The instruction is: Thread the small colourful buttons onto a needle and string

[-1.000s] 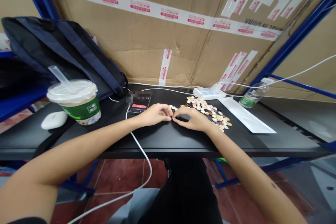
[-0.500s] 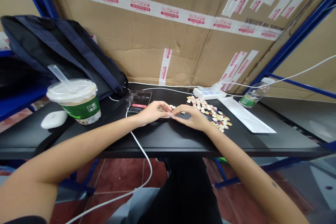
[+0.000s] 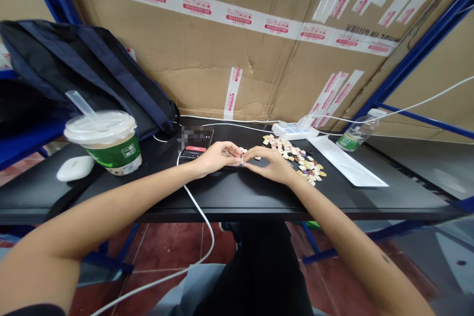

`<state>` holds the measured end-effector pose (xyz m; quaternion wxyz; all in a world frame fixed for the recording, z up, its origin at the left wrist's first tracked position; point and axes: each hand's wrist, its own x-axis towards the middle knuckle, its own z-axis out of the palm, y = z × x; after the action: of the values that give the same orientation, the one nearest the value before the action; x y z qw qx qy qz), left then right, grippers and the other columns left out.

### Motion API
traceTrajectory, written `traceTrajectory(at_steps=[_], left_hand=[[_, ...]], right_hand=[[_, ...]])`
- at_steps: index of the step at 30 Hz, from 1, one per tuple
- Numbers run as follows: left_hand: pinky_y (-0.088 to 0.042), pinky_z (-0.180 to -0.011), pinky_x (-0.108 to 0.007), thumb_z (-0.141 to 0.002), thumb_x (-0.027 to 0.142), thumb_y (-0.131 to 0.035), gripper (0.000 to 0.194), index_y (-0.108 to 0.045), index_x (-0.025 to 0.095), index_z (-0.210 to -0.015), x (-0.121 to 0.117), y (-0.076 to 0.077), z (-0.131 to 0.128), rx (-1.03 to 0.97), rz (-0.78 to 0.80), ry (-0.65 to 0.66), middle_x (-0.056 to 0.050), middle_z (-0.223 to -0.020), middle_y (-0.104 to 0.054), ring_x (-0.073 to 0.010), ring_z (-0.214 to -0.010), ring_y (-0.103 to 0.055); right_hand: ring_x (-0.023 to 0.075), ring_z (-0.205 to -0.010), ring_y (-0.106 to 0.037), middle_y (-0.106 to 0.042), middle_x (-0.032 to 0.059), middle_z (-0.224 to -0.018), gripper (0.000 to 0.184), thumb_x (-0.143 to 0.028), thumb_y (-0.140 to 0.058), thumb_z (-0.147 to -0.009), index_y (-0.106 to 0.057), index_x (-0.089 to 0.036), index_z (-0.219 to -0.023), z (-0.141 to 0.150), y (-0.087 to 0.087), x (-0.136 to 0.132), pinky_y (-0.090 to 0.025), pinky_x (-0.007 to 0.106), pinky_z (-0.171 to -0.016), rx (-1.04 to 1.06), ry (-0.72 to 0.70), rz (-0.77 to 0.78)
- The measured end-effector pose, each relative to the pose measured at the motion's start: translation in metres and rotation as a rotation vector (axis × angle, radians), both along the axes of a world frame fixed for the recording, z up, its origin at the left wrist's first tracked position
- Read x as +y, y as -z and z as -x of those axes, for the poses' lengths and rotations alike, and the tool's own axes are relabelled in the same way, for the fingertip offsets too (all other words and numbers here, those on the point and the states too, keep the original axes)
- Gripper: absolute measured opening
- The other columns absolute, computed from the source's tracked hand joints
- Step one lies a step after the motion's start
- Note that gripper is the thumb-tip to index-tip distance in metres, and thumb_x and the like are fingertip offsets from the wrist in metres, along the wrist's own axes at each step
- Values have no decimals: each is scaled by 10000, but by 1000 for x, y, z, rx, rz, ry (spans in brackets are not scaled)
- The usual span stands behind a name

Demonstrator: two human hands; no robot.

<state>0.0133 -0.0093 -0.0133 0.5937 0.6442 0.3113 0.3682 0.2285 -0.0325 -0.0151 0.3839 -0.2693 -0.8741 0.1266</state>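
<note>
Over the black tabletop (image 3: 207, 197), my left hand (image 3: 218, 159) and my right hand (image 3: 269, 164) meet at their fingertips. Pinched between them is a small whitish piece (image 3: 242, 160); its exact kind is too small to make out. A few similar pale pieces lie just behind the fingers, partly hidden. To the right of my right hand spreads a loose pile of small oval pieces (image 3: 296, 155), mostly cream and yellow with some brown, pink and purple ones. A phone (image 3: 196, 149) with a lit screen lies beyond my left wrist.
On the left stand a lidded drink cup (image 3: 122, 150) with a straw, a white earphone case (image 3: 75, 168) and a backpack (image 3: 99, 69). Behind are a power strip (image 3: 294, 131) and a cardboard box (image 3: 200, 59). A white envelope-like sheet (image 3: 348, 162) and a bottle (image 3: 357, 133) are at right. A white cable (image 3: 202, 212) hangs over the front edge.
Both hands stay almost in place, fingertips together. The small piece between them looks slightly turned. The camera view has shifted a little.
</note>
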Motion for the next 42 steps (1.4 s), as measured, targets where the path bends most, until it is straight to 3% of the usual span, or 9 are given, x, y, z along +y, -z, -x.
traceTrajectory(at_steps=[10, 15, 17, 22, 26, 29, 34, 39, 42], left_hand=[[-585, -851, -355, -727, 60, -771, 258, -644, 100, -948, -10, -1, -4, -13, 49, -80, -27, -759, -706, -133, -761, -699], [-577, -861, -383, -730, 152, -795, 285, -638, 104, -962, -3, 4, -2, -6, -6, -48, -59, -830, -714, -170, -827, -701], [-558, -879, -397, -774, 202, -756, 231, -653, 113, -961, 3, 5, 1, 112, -161, -46, -80, -919, -710, -185, -867, -688], [-441, -991, -409, -901, 201, -564, 185, -696, 161, -1023, 10, 2, 13, 624, -846, -205, -88, -1055, -641, -226, -1029, -586], [-428, -940, -386, -947, 243, -495, 248, -699, 169, -1066, 5, -2, 16, 862, -1014, -216, -93, -1063, -610, -238, -1028, -552], [-418, -918, -371, -947, 265, -506, 232, -704, 181, -1032, 0, -3, 14, 898, -1032, -163, -86, -1097, -616, -243, -1054, -548], [-423, -895, -324, -921, 284, -575, 150, -691, 191, -905, -4, -6, 8, 711, -972, 49, -50, -976, -659, -204, -971, -588], [-447, -811, -277, -865, 270, -641, 109, -685, 178, -826, -6, -6, 5, 527, -761, 163, -22, -856, -674, -159, -828, -605], [-457, -771, -266, -793, 283, -709, 153, -694, 175, -901, -4, -4, 4, 480, -661, 128, -24, -880, -681, -156, -815, -603]], right_hand=[[200, -945, -698, -749, 52, -976, 101, -281, -634, -907, -714, -226, -934, 3, -1, -4, -557, 372, -895, 23, -22, -20], [197, -916, -694, -745, 55, -971, 118, -295, -631, -908, -713, -225, -955, 2, -1, -3, -561, 355, -854, 12, -4, -4], [190, -874, -687, -737, 58, -957, 128, -289, -619, -910, -704, -223, -979, -1, -1, -1, -556, 346, -820, -30, 33, -12], [212, -893, -663, -726, 47, -910, 93, -229, -593, -896, -686, -225, -900, -14, -4, 4, -490, 384, -871, -311, 155, -123], [235, -944, -646, -720, 54, -933, 99, -238, -582, -895, -675, -223, -866, -21, -6, 4, -420, 425, -931, -380, 289, -225], [242, -987, -631, -710, 58, -1001, 107, -267, -582, -905, -680, -225, -914, -22, -6, 5, -403, 430, -942, -362, 342, -241], [255, -1039, -626, -697, 76, -1100, 216, -324, -557, -941, -693, -228, -1079, -17, -4, 7, -404, 450, -951, -391, 358, -197], [230, -1021, -646, -728, 56, -1039, 165, -295, -583, -933, -712, -240, -1021, -11, -4, 6, -437, 415, -923, -379, 221, -118], [202, -972, -661, -735, 44, -1002, 134, -252, -590, -922, -708, -240, -986, -8, -4, 4, -469, 375, -890, -343, 122, -70]])
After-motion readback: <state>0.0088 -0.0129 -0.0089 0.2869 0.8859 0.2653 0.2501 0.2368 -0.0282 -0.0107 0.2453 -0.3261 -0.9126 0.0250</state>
